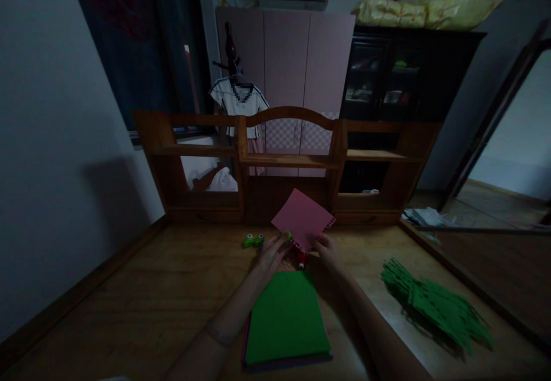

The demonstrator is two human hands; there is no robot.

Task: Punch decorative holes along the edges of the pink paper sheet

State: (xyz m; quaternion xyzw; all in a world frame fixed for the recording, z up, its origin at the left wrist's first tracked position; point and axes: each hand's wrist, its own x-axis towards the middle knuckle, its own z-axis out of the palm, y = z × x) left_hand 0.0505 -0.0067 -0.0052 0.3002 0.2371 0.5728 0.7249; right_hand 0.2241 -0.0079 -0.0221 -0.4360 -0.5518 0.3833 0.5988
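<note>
The left hand (273,253) and the right hand (328,250) sit close together near the back of the wooden surface (142,289). Both are closed on the low corner of a pink sheet (302,219), fingers pinched on it from each side. The sheet tips up and away, so its flat face shows and its far corner points at the shelf. One edge, on the right, has a row of small cut holes. Holding it by both sides probably keeps the thin sheet from flopping.

Right under the sheet's low corner is a small red thing (301,259), maybe a punch, but it is too dark to tell. A small green punch (252,241) lies just left of the left hand.

Between the two arms, nearer the person, lies a stack of sheets with a green sheet (286,318) on top. A pile of cut green strips (434,303) lies well off to the right, near the surface's right edge.

The wooden shelf (286,160) stands along the back edge, close behind the pink sheet, so there is little room that way. The left side has lots of bare wood.
</note>
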